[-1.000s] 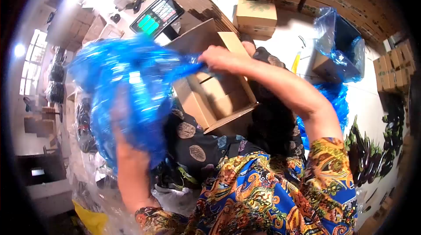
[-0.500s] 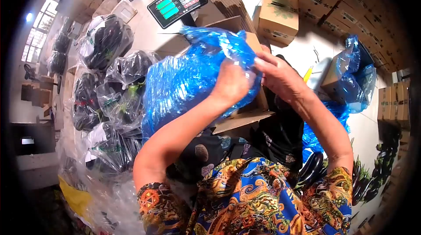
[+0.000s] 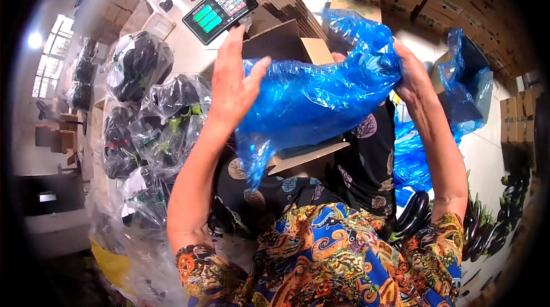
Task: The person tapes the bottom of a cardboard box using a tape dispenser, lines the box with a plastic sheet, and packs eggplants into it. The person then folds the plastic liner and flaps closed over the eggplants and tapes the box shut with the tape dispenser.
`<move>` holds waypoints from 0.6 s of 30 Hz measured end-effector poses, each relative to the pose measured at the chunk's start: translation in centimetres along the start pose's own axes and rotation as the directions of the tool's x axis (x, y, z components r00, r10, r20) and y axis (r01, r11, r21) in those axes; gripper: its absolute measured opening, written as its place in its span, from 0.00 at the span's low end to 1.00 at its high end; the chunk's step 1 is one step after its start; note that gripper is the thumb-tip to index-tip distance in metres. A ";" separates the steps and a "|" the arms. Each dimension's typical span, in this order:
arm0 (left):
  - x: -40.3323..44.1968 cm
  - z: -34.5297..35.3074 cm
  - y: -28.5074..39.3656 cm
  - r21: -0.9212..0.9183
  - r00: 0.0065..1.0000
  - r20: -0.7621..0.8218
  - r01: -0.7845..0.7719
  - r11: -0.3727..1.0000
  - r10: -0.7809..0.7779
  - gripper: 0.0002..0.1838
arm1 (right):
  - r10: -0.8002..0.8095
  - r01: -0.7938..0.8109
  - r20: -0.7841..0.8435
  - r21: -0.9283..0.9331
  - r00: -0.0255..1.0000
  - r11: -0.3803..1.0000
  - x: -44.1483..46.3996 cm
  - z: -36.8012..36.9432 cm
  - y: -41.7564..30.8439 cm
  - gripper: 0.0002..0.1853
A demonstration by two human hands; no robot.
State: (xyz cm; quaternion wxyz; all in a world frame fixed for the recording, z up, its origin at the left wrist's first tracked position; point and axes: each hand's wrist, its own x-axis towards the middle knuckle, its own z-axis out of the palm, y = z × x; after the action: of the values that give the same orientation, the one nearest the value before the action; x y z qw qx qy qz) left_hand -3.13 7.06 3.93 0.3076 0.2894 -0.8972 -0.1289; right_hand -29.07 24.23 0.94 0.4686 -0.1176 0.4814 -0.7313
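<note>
Blue bag (image 3: 321,92): lies at the centre of the frame, stretched between both hands, above the carton; count, one; shows no readable print.
Right hand (image 3: 411,72): grasps the gathered right end of the blue bag; fingertips partly hidden behind film.
Left hand (image 3: 232,86): extends with fingers spread, clenched on nothing, at the left end of the blue bag; cannot tell whether thumb and film touch.
Carton (image 3: 274,43): stands at centre, flaps raised, partly covered from view by the blue bag; count, one.
Scale display (image 3: 220,12): sits in upper centre-left, just above the left fingertips in the frame; count, one; shows three green windows and a keypad; characters too small to read.
Clear bags (image 3: 140,66): lie at left, filled with eggplants; count, at least four; include white papers with unreadable writing.
Leaf-print carton (image 3: 352,3): stands at upper centre; count, one; bears a green print, partly hidden.
Stacked cartons (image 3: 458,6): fill the upper right; cannot be counted exactly; bear small printed marks, not legible.
Lined carton (image 3: 467,80): stands at right with blue film inside; count, one.
Loose eggplants (image 3: 413,215): lie at lower right, beside and beyond the right arm; too overlapped to count.
</note>
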 end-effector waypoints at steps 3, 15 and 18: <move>-4.2 4.3 -2.9 0.031 0.681 0.728 0.071 0.997 -0.071 0.30 | 0.008 -0.011 0.040 0.071 0.999 0.997 1.1 -0.4 0.0 0.17; 0.3 2.9 1.9 -0.496 0.929 0.309 0.341 0.799 -0.204 0.28 | 0.012 -0.090 0.441 0.155 0.897 0.984 2.6 1.1 1.0 0.20; -1.9 4.6 5.5 -0.451 0.932 0.337 0.040 0.892 0.129 0.32 | 0.018 -0.104 0.440 0.172 0.898 0.980 3.5 3.0 1.8 0.21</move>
State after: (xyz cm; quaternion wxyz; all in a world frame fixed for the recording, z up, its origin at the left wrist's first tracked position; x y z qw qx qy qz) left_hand -7.18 12.83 1.71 0.2003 0.1606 -0.8901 -0.3766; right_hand -28.00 19.51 -0.02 0.5963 -0.2177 0.2951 -0.7141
